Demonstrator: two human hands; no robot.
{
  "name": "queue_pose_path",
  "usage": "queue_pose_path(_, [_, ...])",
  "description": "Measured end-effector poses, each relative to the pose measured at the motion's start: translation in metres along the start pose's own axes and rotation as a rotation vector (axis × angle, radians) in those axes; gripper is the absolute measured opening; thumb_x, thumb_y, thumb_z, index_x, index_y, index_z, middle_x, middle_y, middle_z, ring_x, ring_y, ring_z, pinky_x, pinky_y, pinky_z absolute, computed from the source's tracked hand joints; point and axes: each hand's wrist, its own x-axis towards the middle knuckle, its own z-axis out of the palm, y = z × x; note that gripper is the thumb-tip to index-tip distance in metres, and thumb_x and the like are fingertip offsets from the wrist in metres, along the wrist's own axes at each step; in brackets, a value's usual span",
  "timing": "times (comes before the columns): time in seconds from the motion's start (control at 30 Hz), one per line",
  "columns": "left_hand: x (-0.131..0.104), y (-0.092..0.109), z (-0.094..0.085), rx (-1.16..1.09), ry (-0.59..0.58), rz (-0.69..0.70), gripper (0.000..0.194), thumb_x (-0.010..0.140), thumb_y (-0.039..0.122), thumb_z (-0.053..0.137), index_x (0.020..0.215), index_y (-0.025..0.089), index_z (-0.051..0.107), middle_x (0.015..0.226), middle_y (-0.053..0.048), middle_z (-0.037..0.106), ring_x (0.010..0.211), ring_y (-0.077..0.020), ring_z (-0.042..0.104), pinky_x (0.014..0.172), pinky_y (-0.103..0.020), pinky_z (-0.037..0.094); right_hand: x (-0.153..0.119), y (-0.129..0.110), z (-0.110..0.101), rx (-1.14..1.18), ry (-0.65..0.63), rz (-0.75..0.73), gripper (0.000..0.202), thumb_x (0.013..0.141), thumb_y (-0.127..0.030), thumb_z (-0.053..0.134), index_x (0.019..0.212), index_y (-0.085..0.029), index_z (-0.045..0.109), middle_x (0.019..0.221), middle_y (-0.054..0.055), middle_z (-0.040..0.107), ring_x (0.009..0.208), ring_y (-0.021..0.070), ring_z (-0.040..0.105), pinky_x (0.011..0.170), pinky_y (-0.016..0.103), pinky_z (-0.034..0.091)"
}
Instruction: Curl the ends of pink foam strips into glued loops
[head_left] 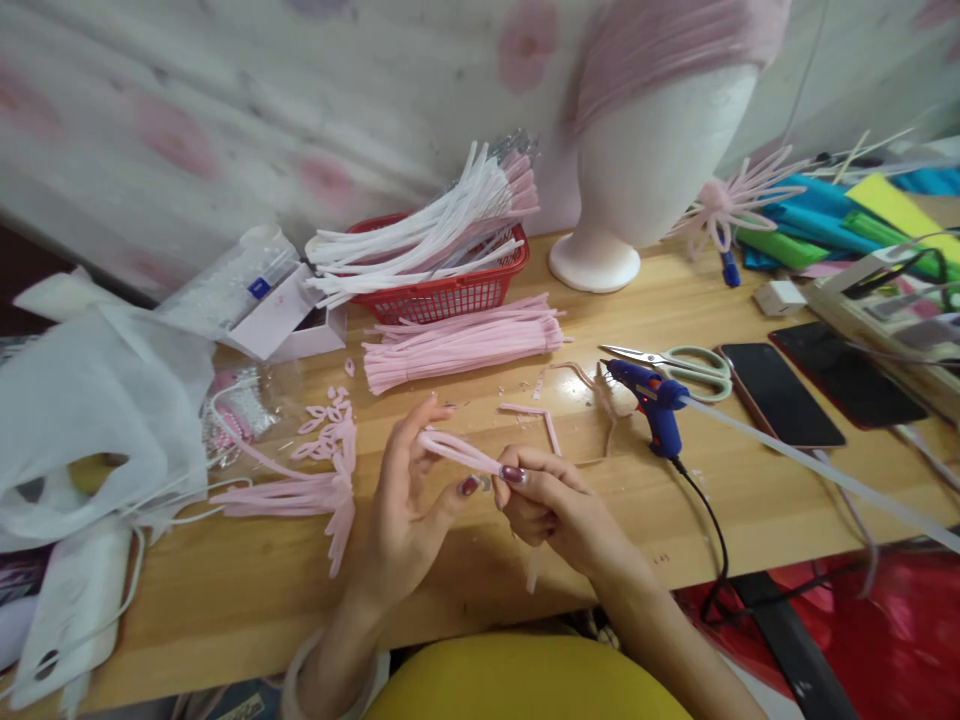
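Note:
A pink pipe cleaner, bent into a long narrow loop, is pinched at its lower end by my right hand. A short tail of it seems to hang below that hand. My left hand is open, its thumb apart from the fingers, and the rounded end of the loop lies against or just beside those fingers; contact is not certain. Left of my hands lie pink looped pieces and a pile of pink strips. Beyond them is a thick bundle of pink pipe cleaners.
A blue glue gun with a long glue stick and scissors lie right, beside two phones. Behind stand a red basket of white pipe cleaners and a white foam head. A white bag lies left.

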Motion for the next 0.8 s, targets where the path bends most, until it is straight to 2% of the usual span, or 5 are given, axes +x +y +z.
queue_pose_path(0.07, [0.006,0.012,-0.013,0.513,-0.167,0.326,0.050,0.089,0.012,0.057,0.136,0.023,0.045,0.130,-0.013,0.053,0.117,-0.0241,0.052,0.097,-0.041,0.043,-0.002,-0.006,-0.001,-0.018,-0.038,0.043,0.021,0.089,-0.030,0.058,0.075,-0.015,0.059,0.048,-0.011,0.025,0.040,0.0039,0.013,0.039,0.018,0.010])
queue_pose_path(0.13, [0.013,0.023,-0.022,0.823,-0.342,0.561,0.033,0.092,0.012,0.050,0.125,0.015,0.054,0.112,-0.012,0.063,0.106,-0.0253,0.056,0.096,-0.046,0.040,-0.004,-0.012,-0.001,-0.029,-0.081,0.091,0.020,0.088,-0.029,0.057,0.075,-0.014,0.059,0.048,-0.011,0.026,0.040,0.0041,0.013,0.038,0.017,0.010])
queue_pose_path(0.33, [0.028,0.033,-0.017,1.139,-0.585,0.887,0.027,0.096,0.014,0.036,0.097,0.015,0.063,0.076,-0.003,0.064,0.071,-0.0189,0.054,0.093,-0.050,0.038,-0.012,-0.019,-0.008,0.051,-0.108,0.304,0.018,0.085,-0.027,0.060,0.075,-0.012,0.060,0.046,-0.012,0.024,0.039,0.0034,0.010,0.035,0.015,0.010])
queue_pose_path(0.5, [0.032,0.028,-0.008,1.163,-0.701,1.008,0.021,0.095,0.018,0.040,0.094,0.018,0.061,0.071,0.001,0.058,0.067,-0.0171,0.050,0.096,-0.049,0.037,-0.019,-0.016,-0.026,0.297,-0.177,0.531,0.015,0.080,-0.024,0.065,0.075,-0.011,0.060,0.046,-0.012,0.025,0.038,0.0024,0.008,0.032,0.013,0.011])
queue_pose_path(0.8, [0.049,0.023,0.001,0.854,-0.853,0.874,0.025,0.093,0.015,0.039,0.086,0.022,0.062,0.075,-0.003,0.064,0.067,-0.0171,0.052,0.088,-0.039,0.043,-0.024,-0.016,-0.027,0.226,-0.069,0.429,0.016,0.075,-0.025,0.067,0.067,-0.011,0.062,0.041,-0.013,0.021,0.035,0.0012,0.006,0.031,0.014,0.007])
